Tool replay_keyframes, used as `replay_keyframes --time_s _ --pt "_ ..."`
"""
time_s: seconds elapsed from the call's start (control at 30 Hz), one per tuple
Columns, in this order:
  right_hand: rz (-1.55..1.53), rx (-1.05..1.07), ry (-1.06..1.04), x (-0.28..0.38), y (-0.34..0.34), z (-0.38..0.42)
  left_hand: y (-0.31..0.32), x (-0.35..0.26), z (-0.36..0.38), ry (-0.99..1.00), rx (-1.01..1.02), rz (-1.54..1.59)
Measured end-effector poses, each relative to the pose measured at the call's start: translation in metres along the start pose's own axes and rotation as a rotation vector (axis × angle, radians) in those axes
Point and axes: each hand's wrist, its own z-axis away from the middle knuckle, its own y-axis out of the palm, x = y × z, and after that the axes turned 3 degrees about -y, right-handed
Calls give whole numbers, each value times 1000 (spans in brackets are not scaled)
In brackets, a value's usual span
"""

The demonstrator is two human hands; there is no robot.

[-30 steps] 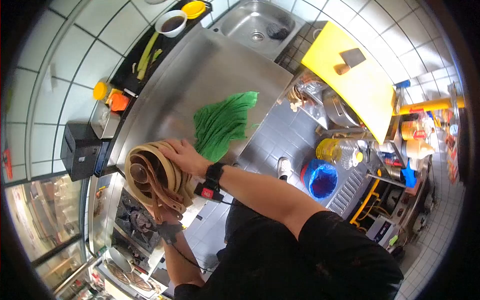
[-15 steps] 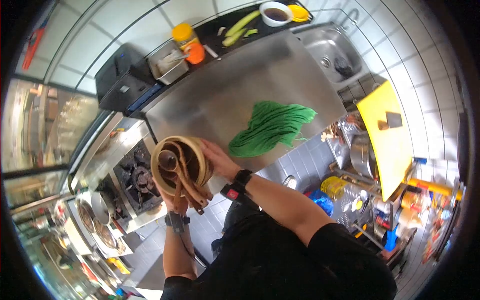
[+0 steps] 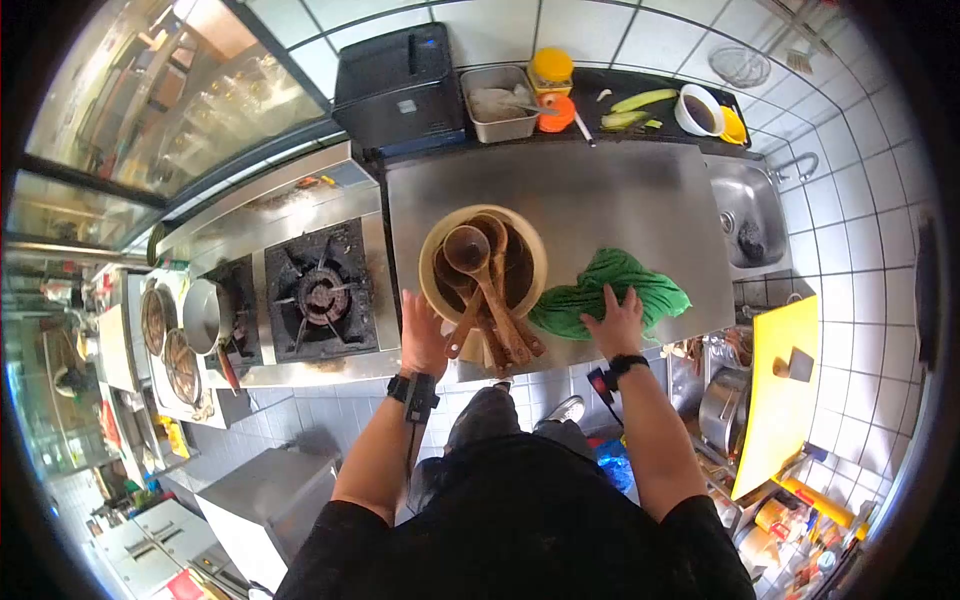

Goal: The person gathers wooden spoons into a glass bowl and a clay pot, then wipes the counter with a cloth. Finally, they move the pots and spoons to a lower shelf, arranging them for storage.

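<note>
A round cream-coloured pot (image 3: 534, 232) stands on the steel counter (image 3: 620, 190). Several brown ladles (image 3: 480, 270) lean inside it, their handles jutting over the rim nearest me. My left hand (image 3: 423, 335) is beside the pot's left side, fingers spread and holding nothing; whether a fingertip touches the rim I cannot tell. To the right of the pot a crumpled green cloth (image 3: 655, 296) lies on the counter. My right hand (image 3: 616, 322) rests on this cloth with its fingers apart.
Left of the counter is a gas burner (image 3: 322, 292), then a pan (image 3: 205, 312). Along the back stand a black box (image 3: 395, 90), a metal tray (image 3: 500, 128), an orange-lidded jar (image 3: 556, 112) and a white bowl (image 3: 698, 112). At right are a sink (image 3: 750, 205) and a yellow board (image 3: 775, 390).
The pot with the ladles, earlier between both hands, now stands on the counter beside the cloth. Both hands have let go, and my right hand has moved onto the cloth. The view has turned.
</note>
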Motion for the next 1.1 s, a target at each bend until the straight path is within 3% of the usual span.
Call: replay_keyframes --time_s 0.07,0.1,0.17,0.23,0.27,0.33,0.37,0.43,0.5,0.53,0.63,0.67,0.7,0.73,0.77,0.83,0.9,0.93,0.97,1.0,1.03,1.07,1.1 --pt "-245 120 -51 -40 30 -3 -31 14 13 -10 -367 -253" --pt "-242 215 -151 -32 21 9 -39 17 27 -7 -372 -248" --pt "-217 310 -409 -32 40 36 -50 24 52 -299 -296 -366" --pt "-293 612 -608 15 9 58 -27 29 82 -427 -278 -443" --pt "-574 533 -712 31 5 75 -10 30 96 -463 -280 -448" --pt "-798 722 -654 82 -15 92 5 37 114 -458 -252 -412" --pt "-818 796 -774 104 -21 93 6 39 120 -446 -219 -377" --pt "-887 899 -811 131 -21 95 -3 36 122 -330 -295 -335" --pt "-1014 761 -858 144 -21 100 -10 16 127 65 -378 -490" --pt "-1060 656 -865 143 -19 99 -9 4 128 142 -423 -522" --pt "-1021 779 -461 117 -6 93 -16 -46 115 230 -480 -856" --pt "-1019 774 -453 100 12 90 -29 -55 105 316 -530 -1197" --pt "-1020 774 -302 79 30 86 -39 -64 94 406 -568 -1542" --pt "-1020 769 -152 64 37 83 -42 -76 87 409 -581 -1606" --pt "-1024 757 -143 56 28 81 -37 -80 82 504 -601 -1688" --pt "-1239 769 126 42 2 83 -43 -95 70 432 -442 -1724" --pt "-1268 765 194 13 2 87 -45 -104 55 174 -284 -1426" --pt "-1230 612 -103 -2 3 92 -37 -110 49 49 -181 -1231" --pt "-1163 587 -131 -5 -1 93 -18 -120 43 -68 -84 -1032" --pt "-1095 562 -157 -7 -5 94 -4 -126 31 -73 -79 -1032" --pt "-1027 537 -182 -9 -10 95 10 -129 17 -190 -94 -761" --pt "-1610 590 197 -1 -16 92 20 -128 3 -302 -111 -486" --pt "-1974 652 467 13 -36 84 28 -124 -13 -309 -111 -484"
